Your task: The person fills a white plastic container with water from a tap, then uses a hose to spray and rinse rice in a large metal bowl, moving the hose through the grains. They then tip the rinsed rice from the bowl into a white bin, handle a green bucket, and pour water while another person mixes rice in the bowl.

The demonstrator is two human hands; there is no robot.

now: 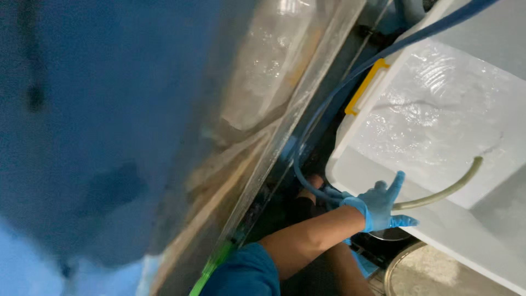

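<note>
Far to the left of our hands a large blue surface (82, 137) fills the view, out of focus, so we cannot tell what it is. Next to it, still well left of the hands, runs a clear plastic sheet (274, 93), wet and wrinkled, slanting from the top down to a green strip (211, 268) at the bottom edge.

Between that sheet and the hands lies a dark gap. A blue hose (329, 93) comes down through it from the upper right and curves round just left of our gloved hand. Low in the gap, behind the forearm, a second blue glove (364, 266) shows only in part; if that is our left hand, we cannot tell whether it is open or closed, nor whether it holds anything.

Our right hand (381, 205) wears a blue glove, the arm bare up to a blue sleeve (241, 274). The fingers are partly spread, one pointing up, and the hand rests at the near rim of a white plastic tub (383, 181). It appears to grip the end of an olive-green hose (449, 189), which arcs to the right into the water in the tub.

Above the hand, a yellow handle (364, 87) sits on the tub's edge. Below and right of the hand we see the rim of a round metal basin (397, 263).
</note>
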